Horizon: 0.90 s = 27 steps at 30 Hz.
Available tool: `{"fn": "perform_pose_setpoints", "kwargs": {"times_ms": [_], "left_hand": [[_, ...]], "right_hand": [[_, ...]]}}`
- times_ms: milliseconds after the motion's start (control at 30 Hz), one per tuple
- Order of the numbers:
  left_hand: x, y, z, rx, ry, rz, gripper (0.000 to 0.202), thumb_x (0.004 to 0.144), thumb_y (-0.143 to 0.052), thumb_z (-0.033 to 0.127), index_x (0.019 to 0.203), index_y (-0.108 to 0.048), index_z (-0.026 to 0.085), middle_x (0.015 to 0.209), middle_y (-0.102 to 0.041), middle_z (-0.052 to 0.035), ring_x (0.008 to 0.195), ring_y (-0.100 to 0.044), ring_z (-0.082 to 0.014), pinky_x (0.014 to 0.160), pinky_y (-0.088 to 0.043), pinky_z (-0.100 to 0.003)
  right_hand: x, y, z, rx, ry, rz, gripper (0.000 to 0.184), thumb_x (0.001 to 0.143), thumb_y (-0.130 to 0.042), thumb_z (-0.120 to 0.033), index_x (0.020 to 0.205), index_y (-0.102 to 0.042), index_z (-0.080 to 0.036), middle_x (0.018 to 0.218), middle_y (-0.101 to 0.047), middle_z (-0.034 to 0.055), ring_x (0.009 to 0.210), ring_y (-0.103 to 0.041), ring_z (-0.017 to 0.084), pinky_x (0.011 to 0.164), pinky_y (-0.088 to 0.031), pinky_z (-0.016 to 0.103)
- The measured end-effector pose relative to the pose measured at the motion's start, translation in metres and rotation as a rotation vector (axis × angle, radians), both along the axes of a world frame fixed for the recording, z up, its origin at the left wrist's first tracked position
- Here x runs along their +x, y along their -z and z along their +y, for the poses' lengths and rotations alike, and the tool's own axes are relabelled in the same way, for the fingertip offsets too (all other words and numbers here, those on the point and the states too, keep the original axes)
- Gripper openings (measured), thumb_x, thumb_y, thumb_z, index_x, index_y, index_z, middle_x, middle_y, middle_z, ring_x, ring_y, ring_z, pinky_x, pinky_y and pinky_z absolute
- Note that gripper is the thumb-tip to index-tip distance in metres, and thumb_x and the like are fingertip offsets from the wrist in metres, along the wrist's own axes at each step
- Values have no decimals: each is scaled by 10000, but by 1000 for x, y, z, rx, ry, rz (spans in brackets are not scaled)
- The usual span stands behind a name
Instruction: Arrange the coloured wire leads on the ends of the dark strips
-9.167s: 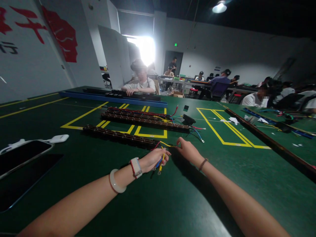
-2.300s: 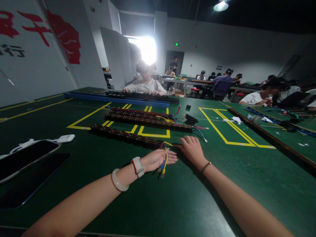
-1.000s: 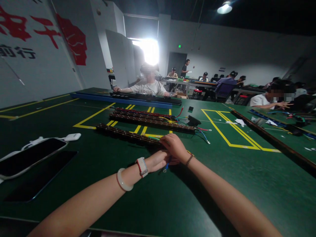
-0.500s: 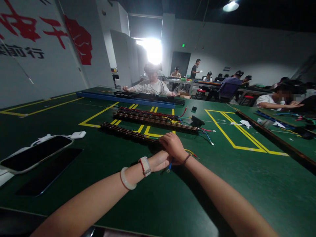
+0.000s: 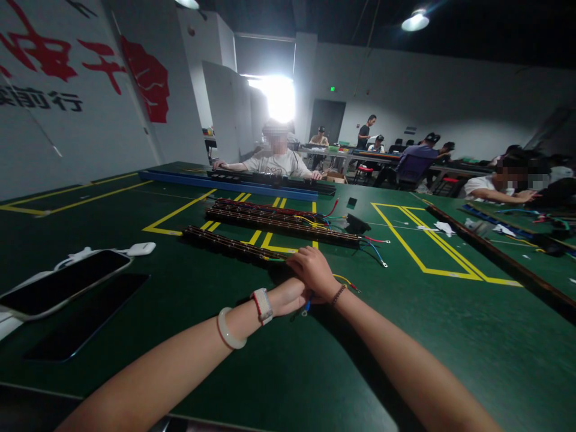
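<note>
My right hand (image 5: 312,271) lies over my left hand (image 5: 288,296) at the near end of a long dark strip (image 5: 231,245) on the green table (image 5: 270,372). Coloured wires (image 5: 346,281) with ring terminals come out from under the hands; a blue one (image 5: 306,309) shows below them. The left hand's fingers are hidden under the right hand. The right hand's fingers curl down over the strip's end and the wires. What each hand holds I cannot make out.
Two more long strips (image 5: 279,217) with loose wires lie farther back inside yellow floor-tape boxes (image 5: 423,252). Two phones (image 5: 63,282) and a white charger (image 5: 140,247) lie at the left. A person (image 5: 276,159) sits across the table; other people work at tables behind.
The right hand has crossed from the right of the wire bundle to lie on top of the left hand. The view has shifted slightly left and down.
</note>
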<state>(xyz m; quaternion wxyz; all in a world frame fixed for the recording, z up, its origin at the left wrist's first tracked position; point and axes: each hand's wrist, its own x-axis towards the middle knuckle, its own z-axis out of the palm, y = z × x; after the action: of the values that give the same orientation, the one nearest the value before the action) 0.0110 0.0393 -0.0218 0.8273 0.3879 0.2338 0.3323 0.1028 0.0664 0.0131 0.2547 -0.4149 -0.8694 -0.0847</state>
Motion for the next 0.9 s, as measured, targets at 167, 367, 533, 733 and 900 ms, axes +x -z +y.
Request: {"fn": "perform_pose_setpoints", "kwargs": {"times_ms": [167, 367, 533, 733, 900], "left_hand": [[1, -3, -1, -27, -26, -1, 204, 759, -463, 97, 904, -600, 139, 900, -675, -68, 933, -611, -200, 884, -460, -366], [2, -9, -3, -58, -55, 12, 200, 732, -490, 88, 892, -607, 116, 898, -664, -83, 919, -607, -180, 872, -462, -313], [2, -12, -4, -24, -61, 10, 210, 763, -462, 73, 907, -609, 120, 893, -667, -78, 921, -609, -176, 866, -466, -308], [-3, -12, -9, -2, -55, 71, 196, 782, -481, 20, 895, -594, 134, 861, -677, -67, 876, -640, -160, 862, -470, -333], [-4, -14, -13, -42, -98, 181, 133, 866, -470, 131, 856, -586, 68, 812, -665, -120, 778, -660, -148, 813, -483, -292]], "right_hand": [[-2, 0, 1, -1, 23, 10, 159, 893, -537, -295, 836, -652, -201, 772, -597, 20, 752, -477, 161, 686, -299, 276], [-3, -4, 0, -23, 37, -46, 157, 893, -537, -296, 839, -654, -207, 782, -602, 22, 776, -474, 166, 700, -291, 285], [-2, -8, -3, -31, 14, -87, 179, 903, -515, -333, 918, -657, -226, 839, -601, 34, 827, -479, 178, 740, -309, 292], [31, -3, -14, 36, 79, 27, 310, 918, -470, -358, 1174, -574, -217, 1049, -581, 84, 915, -494, 197, 791, -350, 306], [81, 15, -25, -1, 162, -52, 243, 909, -500, -316, 1091, -627, -216, 990, -609, 80, 893, -511, 192, 778, -347, 302]]}}
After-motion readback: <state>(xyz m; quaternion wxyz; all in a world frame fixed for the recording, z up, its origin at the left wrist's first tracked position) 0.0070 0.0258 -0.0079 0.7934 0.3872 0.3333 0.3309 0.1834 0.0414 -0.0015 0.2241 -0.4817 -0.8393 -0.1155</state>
